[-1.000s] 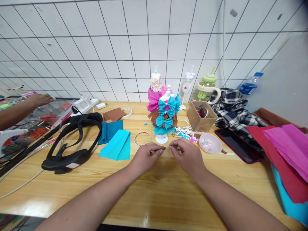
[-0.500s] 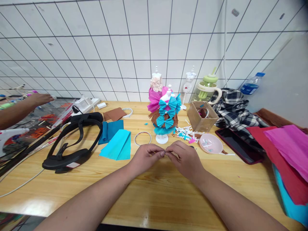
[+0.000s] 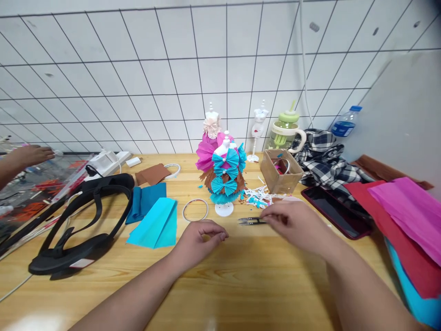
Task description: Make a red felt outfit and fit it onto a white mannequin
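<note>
My left hand (image 3: 203, 236) hovers over the table, thumb and forefinger closed in a pinch; anything between the tips is too small to make out. Farther right, my right hand (image 3: 294, 223) is also closed in a pinch, its fingertips at the handle end of small black thread snips (image 3: 253, 221). Whether it grips the snips or something tiny, I cannot tell. Beyond my hands stands a small white dress form (image 3: 224, 148) in a brown skirt with blue paper bows (image 3: 223, 186). My right hand mostly hides a pink dish (image 3: 291, 199).
Blue crepe paper (image 3: 155, 225) and a black headset frame (image 3: 77, 259) lie left. White-and-blue scraps (image 3: 258, 196), a cardboard box (image 3: 280, 177) and a phone (image 3: 336, 214) are right. Another person's hand (image 3: 32, 155) is far left.
My hands have come apart from their shared pinch. The right one has moved right to the snips, covering most of the pink dish. The view has shifted right.
</note>
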`<state>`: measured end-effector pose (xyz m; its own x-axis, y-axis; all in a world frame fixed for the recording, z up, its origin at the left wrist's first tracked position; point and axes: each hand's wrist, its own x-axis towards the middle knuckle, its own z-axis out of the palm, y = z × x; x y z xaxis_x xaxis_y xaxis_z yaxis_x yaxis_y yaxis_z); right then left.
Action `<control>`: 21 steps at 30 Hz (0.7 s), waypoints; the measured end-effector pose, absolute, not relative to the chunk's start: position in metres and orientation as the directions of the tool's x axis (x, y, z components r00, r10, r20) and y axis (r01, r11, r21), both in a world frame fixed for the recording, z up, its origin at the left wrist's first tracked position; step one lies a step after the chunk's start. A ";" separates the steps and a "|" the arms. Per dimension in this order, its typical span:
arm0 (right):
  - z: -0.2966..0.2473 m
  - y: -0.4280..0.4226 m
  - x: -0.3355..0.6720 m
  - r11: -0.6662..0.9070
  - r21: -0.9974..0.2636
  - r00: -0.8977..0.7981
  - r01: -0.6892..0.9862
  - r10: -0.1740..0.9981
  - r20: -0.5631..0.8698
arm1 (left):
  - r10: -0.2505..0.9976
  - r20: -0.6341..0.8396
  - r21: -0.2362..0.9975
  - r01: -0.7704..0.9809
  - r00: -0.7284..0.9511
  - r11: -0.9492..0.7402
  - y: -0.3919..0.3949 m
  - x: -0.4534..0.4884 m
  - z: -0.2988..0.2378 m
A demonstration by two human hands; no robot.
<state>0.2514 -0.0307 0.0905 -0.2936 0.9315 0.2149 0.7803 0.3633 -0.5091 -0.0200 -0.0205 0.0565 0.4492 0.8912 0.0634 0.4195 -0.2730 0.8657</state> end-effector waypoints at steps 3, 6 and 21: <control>0.091 -0.022 0.290 0.215 -0.477 -0.175 0.852 0.976 0.128 | 0.881 0.076 0.851 0.430 0.468 -0.302 -0.018 -0.019 0.051; 0.083 -0.015 0.312 0.123 -0.350 -0.114 0.928 0.992 0.048 | 0.870 0.070 0.837 0.446 0.489 -0.318 -0.017 -0.019 0.047; 0.064 -0.006 0.306 -0.029 -0.077 0.010 0.997 0.971 -0.237 | 0.843 0.093 0.791 0.475 0.530 -0.386 -0.020 -0.021 0.046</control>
